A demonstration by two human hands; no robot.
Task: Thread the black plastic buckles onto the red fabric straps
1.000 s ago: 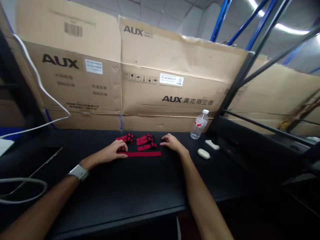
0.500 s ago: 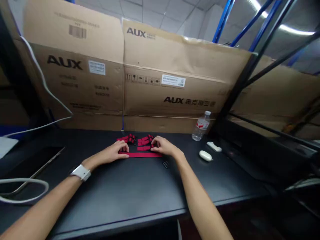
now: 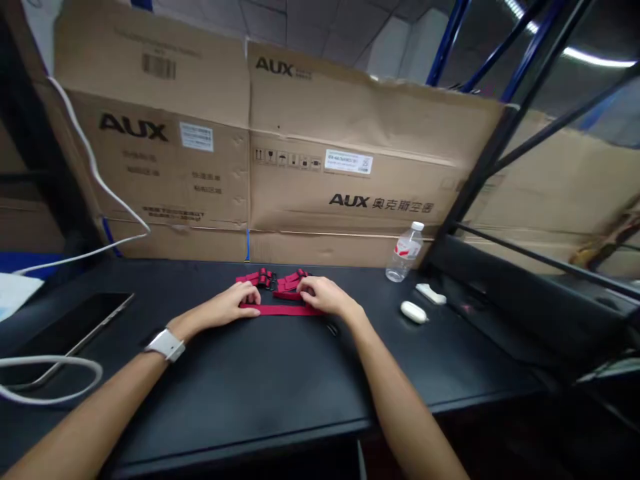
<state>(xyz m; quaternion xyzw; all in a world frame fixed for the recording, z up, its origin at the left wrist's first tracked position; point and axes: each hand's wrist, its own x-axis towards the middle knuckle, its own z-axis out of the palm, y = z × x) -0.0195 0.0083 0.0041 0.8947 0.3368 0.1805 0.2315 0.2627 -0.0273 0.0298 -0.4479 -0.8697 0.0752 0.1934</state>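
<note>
A flat red strap point(image 3: 287, 311) lies straight from left to right on the black table. At its left end my left hand point(image 3: 231, 305) is closed, thumb and fingertips on the webbing. My right hand point(image 3: 325, 295) rests over the strap's right end with curled fingers, its fingertips also beside a folded red strap bundle point(image 3: 285, 288). Another folded red strap point(image 3: 255, 277) with black buckles lies just behind my left hand. A small black buckle piece point(image 3: 332, 329) is on the table below my right hand, partly blurred.
To the right stand a clear water bottle point(image 3: 404, 253), a white rounded object point(image 3: 414, 312) and a white elongated piece point(image 3: 431, 294). A tablet-like dark device point(image 3: 75, 333) and a white cable point(image 3: 95, 380) lie at left. Cardboard boxes point(image 3: 300, 200) wall off the back; a black rack post point(image 3: 480, 173) rises at right.
My right hand has shifted slightly left along the strap. The short red piece behind it now sits closer against the folded bundle. My left hand stays on the strap's left end.
</note>
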